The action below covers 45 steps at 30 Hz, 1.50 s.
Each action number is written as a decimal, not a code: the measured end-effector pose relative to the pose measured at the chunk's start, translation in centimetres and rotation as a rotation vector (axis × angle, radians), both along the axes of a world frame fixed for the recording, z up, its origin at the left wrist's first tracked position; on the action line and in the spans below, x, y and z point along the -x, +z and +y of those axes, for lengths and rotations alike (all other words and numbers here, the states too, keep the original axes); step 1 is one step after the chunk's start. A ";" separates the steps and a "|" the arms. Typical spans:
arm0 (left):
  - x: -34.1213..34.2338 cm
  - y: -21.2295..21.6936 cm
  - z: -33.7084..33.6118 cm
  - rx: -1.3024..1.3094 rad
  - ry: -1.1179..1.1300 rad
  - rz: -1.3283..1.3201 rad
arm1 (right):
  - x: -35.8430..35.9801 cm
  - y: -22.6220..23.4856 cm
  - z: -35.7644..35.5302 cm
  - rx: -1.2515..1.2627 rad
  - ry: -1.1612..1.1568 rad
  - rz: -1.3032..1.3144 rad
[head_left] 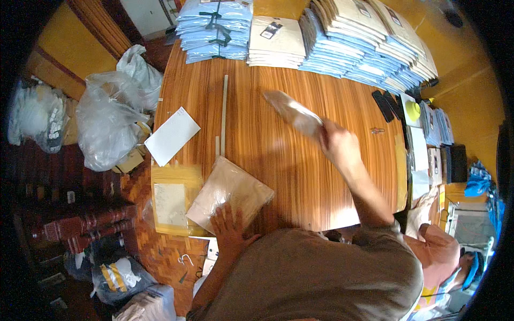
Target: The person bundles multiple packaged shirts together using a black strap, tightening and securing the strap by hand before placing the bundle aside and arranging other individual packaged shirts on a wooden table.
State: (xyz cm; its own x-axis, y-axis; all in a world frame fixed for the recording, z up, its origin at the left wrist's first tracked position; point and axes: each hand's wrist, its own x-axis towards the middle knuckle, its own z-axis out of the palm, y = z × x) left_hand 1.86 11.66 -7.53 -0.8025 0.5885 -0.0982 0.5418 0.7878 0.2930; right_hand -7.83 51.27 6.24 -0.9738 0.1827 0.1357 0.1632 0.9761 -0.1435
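My left hand (230, 226) lies with spread fingers on the near edge of a folded tan garment in clear plastic (235, 187). The garment rests at a slant near the table's front left. Out over the middle of the wooden table (300, 176), my right hand (337, 143) grips one end of a shiny clear plastic packet (294, 113). Motion smears the packet, so its contents cannot be made out.
Stacks of blue packaged garments (214, 32) and cream ones (276, 43) line the far edge. A white sheet (172, 136) and a thin wooden strip (224, 107) lie at left. Black phone-like objects (383, 106) sit far right. Another person (436, 251) is at lower right.
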 end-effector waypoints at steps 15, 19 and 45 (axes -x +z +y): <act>3.9 8.5 -9.3 -0.159 0.055 -0.293 | -11.7 -14.1 -10.1 0.132 -0.170 -0.259; 7.9 15.9 -8.8 -0.752 0.497 -0.711 | -11.5 -13.6 -9.6 0.485 0.165 -0.091; 5.8 -3.9 8.4 0.095 0.039 0.113 | 32.0 -10.3 13.9 -0.163 0.257 0.017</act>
